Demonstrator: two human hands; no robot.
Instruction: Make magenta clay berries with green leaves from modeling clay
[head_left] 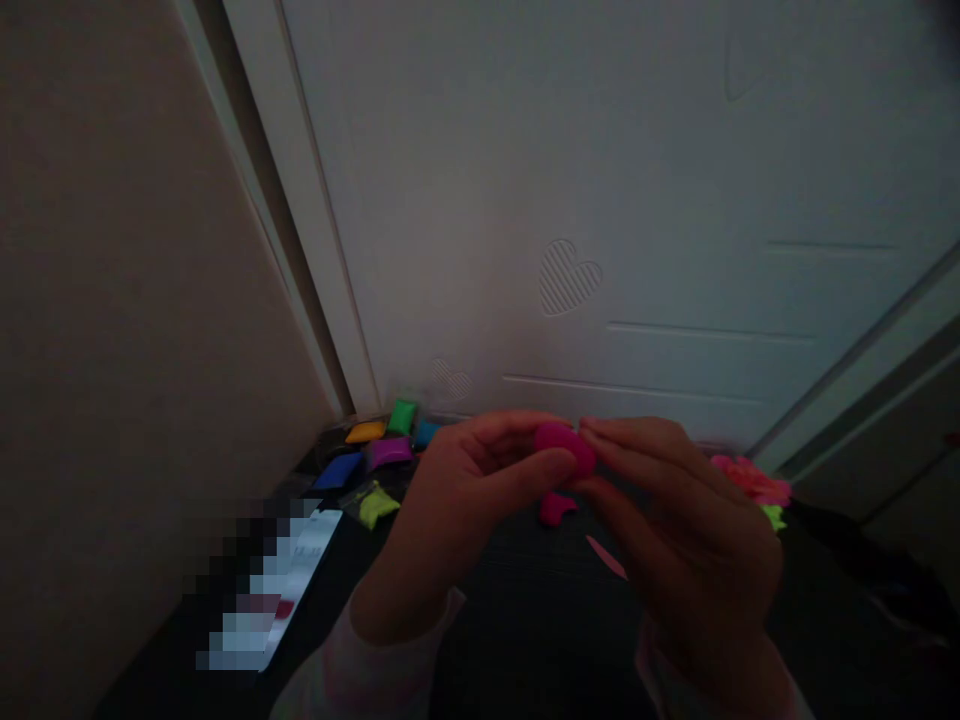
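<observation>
A flattened, rounded lump of bright pink modelling clay (564,446) is held up between my two hands. My left hand (469,490) pinches it, thumb across the near face and fingers behind. From the other side, the fingertips of my right hand (694,525) press together on its right edge. Below the hands, a smaller piece of pink clay (555,509) with a notched edge lies on the dark surface. A thin pink modelling tool or strip (606,557) lies partly behind my right hand; its exact kind is unclear.
Several packets of coloured clay lie at the back left, including a purple packet (390,454) and a lime packet (377,505). A lit phone (307,570), partly pixelated, is at the left. Coral frilly material (752,480) sits at the right. Behind stands a white door (480,200).
</observation>
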